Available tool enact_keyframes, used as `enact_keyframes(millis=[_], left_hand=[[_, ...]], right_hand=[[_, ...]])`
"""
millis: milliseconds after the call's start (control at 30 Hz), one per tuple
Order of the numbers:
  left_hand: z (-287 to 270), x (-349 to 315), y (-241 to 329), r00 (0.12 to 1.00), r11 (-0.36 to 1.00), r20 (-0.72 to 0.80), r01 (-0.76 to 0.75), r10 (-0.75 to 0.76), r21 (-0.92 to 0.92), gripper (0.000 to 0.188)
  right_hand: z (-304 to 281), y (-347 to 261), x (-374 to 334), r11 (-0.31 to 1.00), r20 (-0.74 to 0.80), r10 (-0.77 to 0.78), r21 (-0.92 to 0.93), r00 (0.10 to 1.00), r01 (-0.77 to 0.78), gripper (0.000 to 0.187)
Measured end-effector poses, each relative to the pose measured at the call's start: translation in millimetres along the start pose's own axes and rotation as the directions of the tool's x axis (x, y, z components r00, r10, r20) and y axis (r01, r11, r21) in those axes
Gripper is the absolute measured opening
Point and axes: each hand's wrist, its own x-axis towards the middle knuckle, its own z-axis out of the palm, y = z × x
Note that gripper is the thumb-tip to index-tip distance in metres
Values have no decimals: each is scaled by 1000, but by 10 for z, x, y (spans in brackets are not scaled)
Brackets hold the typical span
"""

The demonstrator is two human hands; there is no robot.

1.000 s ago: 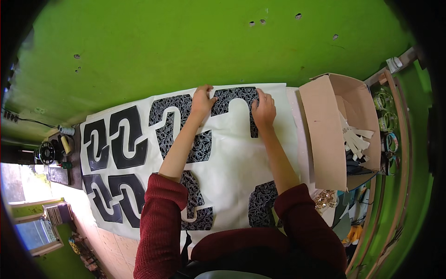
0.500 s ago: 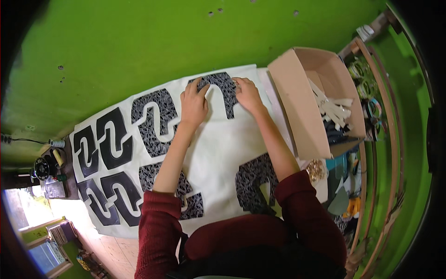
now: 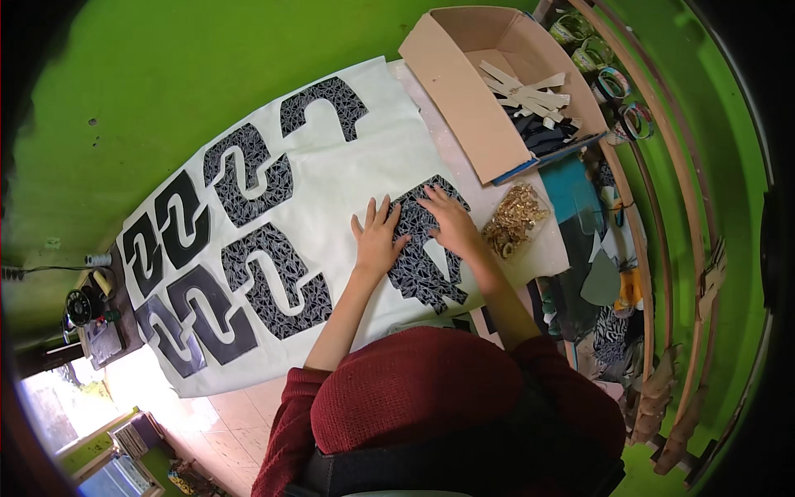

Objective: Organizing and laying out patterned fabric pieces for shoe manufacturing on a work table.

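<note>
White sheeting (image 3: 352,174) spreads beneath both hands; beyond the right, a cardboard box (image 3: 464,99) holds pale strips (image 3: 526,93) and dark scraps (image 3: 548,137). Between the hands lies a black patterned piece (image 3: 416,230)! The left hand (image 3: 377,247), fingers splayed, touches one side; the right hand (image 3: 454,225), fingers loosely spread, touches the other. Just right, gold-coloured bits (image 3: 513,220) in clear plastic.

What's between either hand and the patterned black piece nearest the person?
Nothing visible. The left hand and right hand both appear to rest directly on the patterned black piece. The gold bits lie off to the right, not between.
</note>
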Motion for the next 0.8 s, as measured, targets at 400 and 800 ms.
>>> enact_keyframes(millis=[400, 800], left_hand=[[-550, -124, 344, 997, 900, -70, -64, 38, -431, 40], [-657, -211, -198, 867, 5, -76, -85, -493, -996, 26]], right_hand=[[-416, -461, -117, 984, -125, -172, -71, 977, 164, 50], [21, -865, 55, 362, -63, 193, 932, 979, -11, 51]])
